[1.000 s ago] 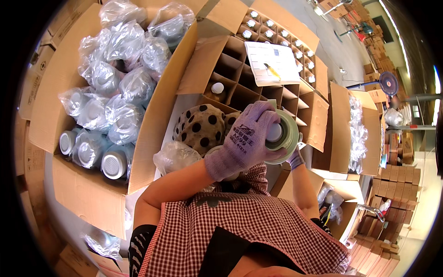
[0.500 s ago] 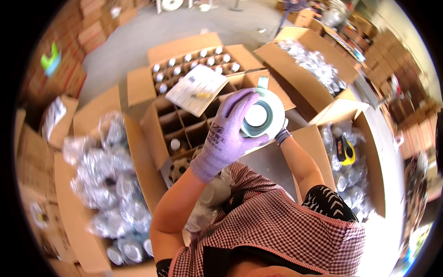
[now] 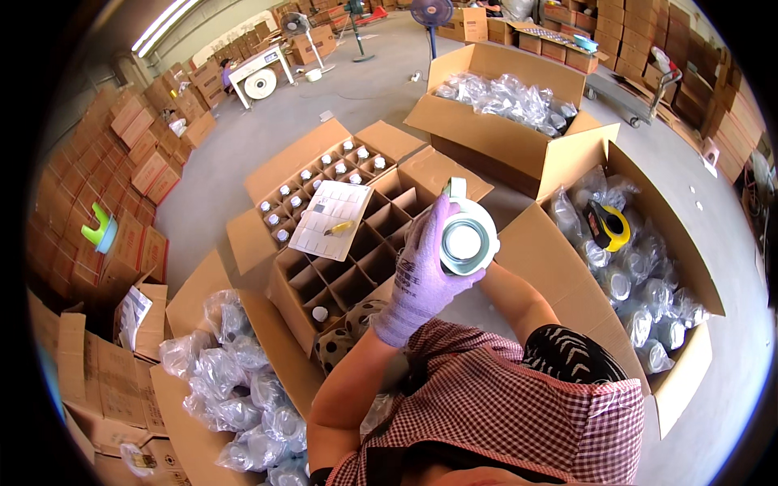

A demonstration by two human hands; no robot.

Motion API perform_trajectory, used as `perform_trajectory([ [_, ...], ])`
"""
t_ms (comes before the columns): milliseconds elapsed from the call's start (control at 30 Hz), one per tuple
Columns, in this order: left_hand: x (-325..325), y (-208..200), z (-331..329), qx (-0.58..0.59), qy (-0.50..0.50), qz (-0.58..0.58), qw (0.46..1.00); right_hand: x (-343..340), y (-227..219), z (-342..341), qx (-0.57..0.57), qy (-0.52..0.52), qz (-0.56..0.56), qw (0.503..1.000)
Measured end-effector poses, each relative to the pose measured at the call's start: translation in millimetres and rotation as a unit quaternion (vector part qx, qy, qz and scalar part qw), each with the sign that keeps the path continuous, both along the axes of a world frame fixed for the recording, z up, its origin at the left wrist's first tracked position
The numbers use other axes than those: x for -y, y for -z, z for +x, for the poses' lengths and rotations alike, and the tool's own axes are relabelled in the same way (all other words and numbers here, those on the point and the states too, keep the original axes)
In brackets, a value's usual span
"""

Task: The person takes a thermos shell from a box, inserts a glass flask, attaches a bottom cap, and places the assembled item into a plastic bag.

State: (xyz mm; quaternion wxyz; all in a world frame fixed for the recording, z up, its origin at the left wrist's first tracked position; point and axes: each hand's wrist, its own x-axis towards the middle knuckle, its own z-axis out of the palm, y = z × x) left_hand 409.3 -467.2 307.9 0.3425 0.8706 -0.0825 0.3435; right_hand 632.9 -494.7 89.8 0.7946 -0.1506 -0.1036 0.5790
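My left hand (image 3: 423, 279), in a purple knit glove, wraps round a pale green round container (image 3: 484, 231) from its left side. The container is seen end-on, with a loop handle at its far edge and a white disc inside its rings. My right forearm (image 3: 519, 301) reaches up behind the container, and the fingers of that hand are hidden. Just beyond my left hand is a divided cardboard box (image 3: 284, 287). Several white-capped bottles (image 3: 341, 168) stand in its far cells. A printed sheet (image 3: 324, 212) with a yellow cutter (image 3: 340, 228) lies across the dividers.
Plastic-wrapped bottles fill open cartons at the left (image 3: 190, 437), right (image 3: 685, 377) and far right (image 3: 486, 142). A black-and-yellow tape dispenser (image 3: 608, 226) rests on the right-hand bottles. Farther off stand fans (image 3: 431, 12), a trolley (image 3: 624, 99) and stacked boxes (image 3: 134, 166).
The view has tilted up, showing more of the far floor. My left hand still grips the container. The right hand's gloved fingertips, seen before beside the container, are now hidden behind it.
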Motion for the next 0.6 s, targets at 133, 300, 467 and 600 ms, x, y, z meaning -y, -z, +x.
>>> perform_trajectory([
  [133,23,10,8,0.003,0.008,-0.006,1.0,5,14,-9,-0.03,-0.009,-0.006,0.999],
  [300,29,6,11,-0.028,-0.011,-0.001,1.0,5,28,-21,-0.057,-0.021,-0.007,0.998],
  [467,19,8,10,-0.03,-0.015,-0.02,0.999,2,35,-27,-0.071,-0.031,-0.011,0.997],
  [600,3,-2,-12,-0.034,-0.067,0.039,0.996,-3,41,-30,-0.068,-0.039,-0.014,0.997],
])
